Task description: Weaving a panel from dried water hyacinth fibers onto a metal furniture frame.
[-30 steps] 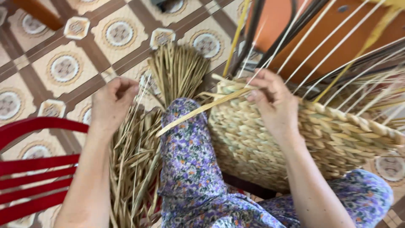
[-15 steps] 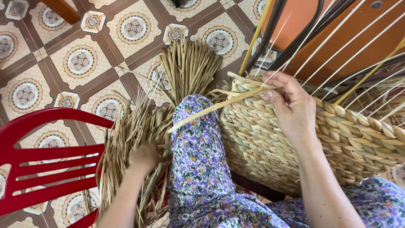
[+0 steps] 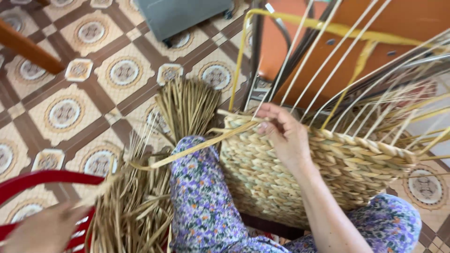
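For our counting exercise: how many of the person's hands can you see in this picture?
2. The right hand rests on the rim of the woven basket. The left hand, blurred, is at the bottom-left corner beside the bundle of dried straw.

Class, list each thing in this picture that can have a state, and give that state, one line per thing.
Basket: half woven, stakes standing loose above the rim, resting on the lap.
Strand: one end pinched at the rim, the rest trailing left.
Right hand: gripping the strand at the rim.
Left hand: blurred, beside the bundle; grip unclear.
Bundle: loose, fanned out beside the leg.
Red chair: unoccupied.
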